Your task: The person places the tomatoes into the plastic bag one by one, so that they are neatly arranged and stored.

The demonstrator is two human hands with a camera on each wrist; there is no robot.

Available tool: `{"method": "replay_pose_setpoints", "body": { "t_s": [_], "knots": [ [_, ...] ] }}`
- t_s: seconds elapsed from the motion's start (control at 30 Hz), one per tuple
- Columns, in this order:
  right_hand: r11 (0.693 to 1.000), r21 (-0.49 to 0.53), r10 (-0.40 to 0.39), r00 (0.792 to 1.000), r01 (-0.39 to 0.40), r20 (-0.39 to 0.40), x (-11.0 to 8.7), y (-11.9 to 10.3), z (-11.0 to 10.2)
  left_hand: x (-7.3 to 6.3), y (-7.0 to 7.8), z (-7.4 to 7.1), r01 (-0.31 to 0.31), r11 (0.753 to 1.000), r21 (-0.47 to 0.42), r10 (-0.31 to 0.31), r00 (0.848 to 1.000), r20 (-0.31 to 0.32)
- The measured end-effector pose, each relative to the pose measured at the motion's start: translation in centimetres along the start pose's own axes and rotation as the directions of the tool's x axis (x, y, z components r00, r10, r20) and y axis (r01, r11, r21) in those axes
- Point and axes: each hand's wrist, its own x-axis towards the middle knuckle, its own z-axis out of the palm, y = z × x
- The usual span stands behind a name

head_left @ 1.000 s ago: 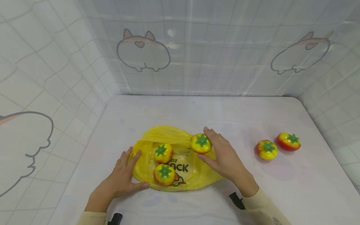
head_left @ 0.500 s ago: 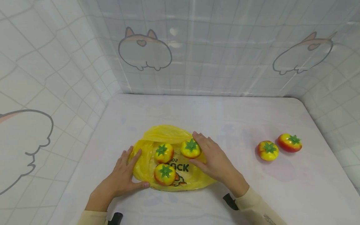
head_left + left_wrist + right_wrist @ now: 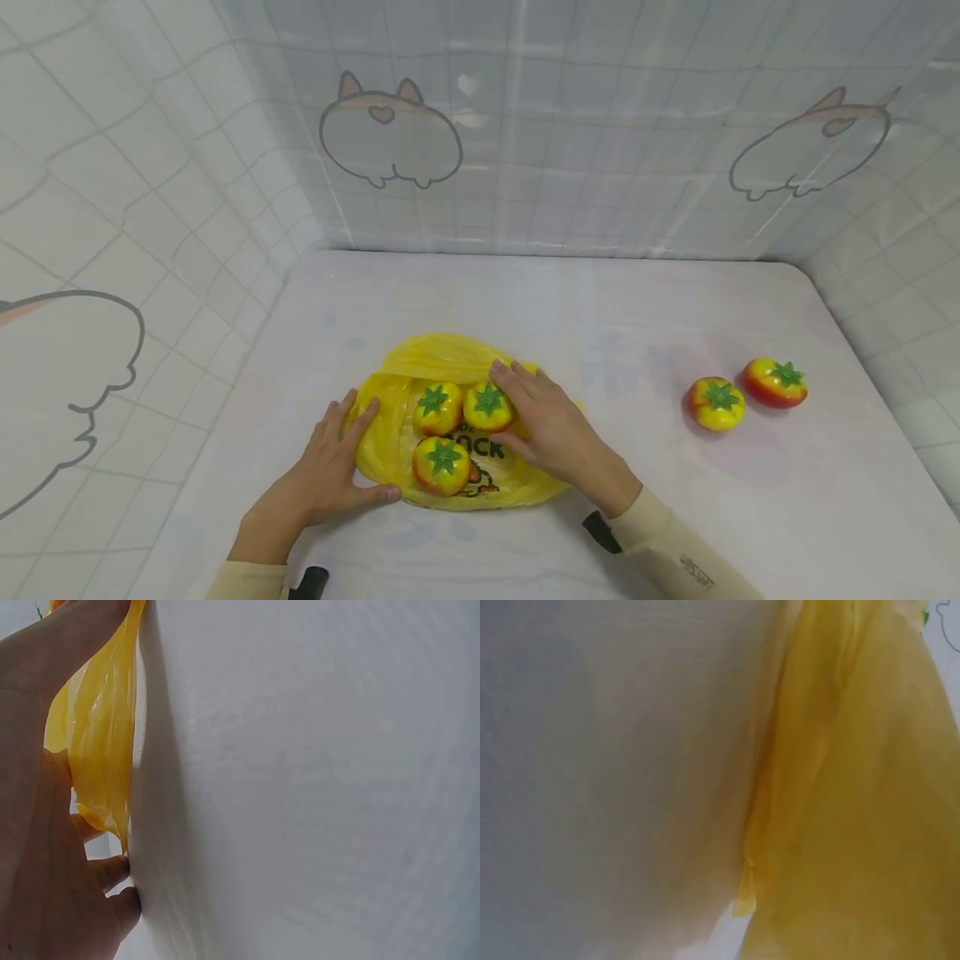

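Observation:
A yellow plastic bag with black print lies spread on the table. Two yellow-red toy tomatoes with green leafy tops, one toward the back and one nearer the front, sit on its left half. Beside the back one, my right hand holds a third toy tomato between thumb and fingers, low over the bag. My left hand rests with spread fingers at the bag's left edge. Yellow film stands up beside that hand in the left wrist view. Bag film fills the right wrist view's right side, my right hand hidden.
Farther right on the white-covered table, a toy tomato sits close to another, redder one. A tile-patterned curtain with animal drawings stands behind the table and along both sides.
My right hand has moved left over the bag, bringing its toy tomato up beside the back one. The left hand and the other tomatoes have stayed in place.

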Motion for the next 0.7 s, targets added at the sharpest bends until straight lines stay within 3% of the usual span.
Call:
{"method": "replay_pose_setpoints", "body": {
  "t_s": [0.7],
  "knots": [
    [0.996,-0.088,0.010,0.992,0.001,0.122,0.5,0.9,1.2,-0.2,0.6,-0.2,0.013,1.000,0.000,-0.013,1.000,0.010]
  ]
}}
